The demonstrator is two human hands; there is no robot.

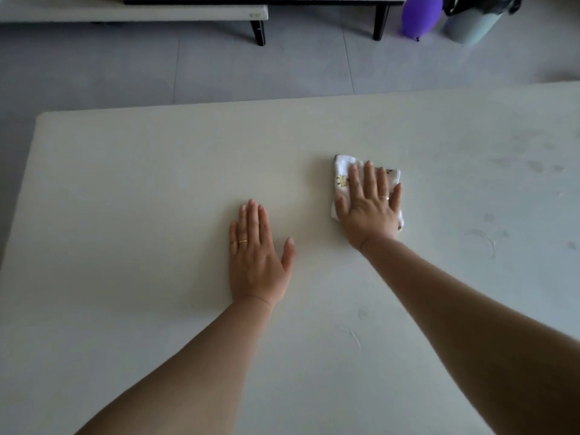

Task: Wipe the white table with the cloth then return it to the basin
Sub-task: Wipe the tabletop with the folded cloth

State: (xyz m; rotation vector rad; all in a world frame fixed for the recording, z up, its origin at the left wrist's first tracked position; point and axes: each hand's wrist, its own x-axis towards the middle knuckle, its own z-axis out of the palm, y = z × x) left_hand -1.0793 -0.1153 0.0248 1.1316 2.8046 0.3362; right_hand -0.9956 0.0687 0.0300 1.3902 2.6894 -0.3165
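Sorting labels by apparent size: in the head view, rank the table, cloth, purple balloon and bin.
1. table
2. cloth and bin look alike; the bin is farther and cropped
3. purple balloon, also far and cropped

On my feed both hands are palm down right now. The left hand (pixel 255 255) lies flat, fingers straight and close together, thumb swung out to the side. The right hand (pixel 370 205) is reached further forward and off to the right, also flat, fingers straight and a bit spread. Both arms are bare: left forearm (pixel 194 365) comes in from bottom left, right forearm (pixel 455 309) from the bottom right corner.
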